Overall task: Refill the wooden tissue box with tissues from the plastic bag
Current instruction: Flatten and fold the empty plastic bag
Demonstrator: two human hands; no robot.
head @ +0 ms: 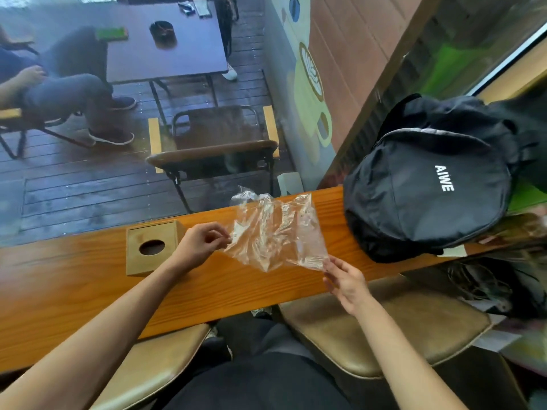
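Tissue box (pixel 152 247): wooden, square, with a round hole in its top; it stands on the orange wooden counter (pixel 88 291), just left of the left hand and apart from it; nothing white shows in the hole.
Plastic bag (pixel 273 232): clear, crumpled and flat, held up above the counter between the two hands; no tissues can be made out inside it.
Left hand (pixel 201 245): fingers curled, thumb and fingertips pinched on the bag's left edge.
Right hand (pixel 344 281): mostly spread, palm up, thumb and forefinger gripping the bag's lower right corner.
Backpack (pixel 429 184): black, lettered "AIWE", resting on the right end of the counter, well clear of the bag.
Stools (pixel 384 329): tan cushioned seats below the counter's near edge.
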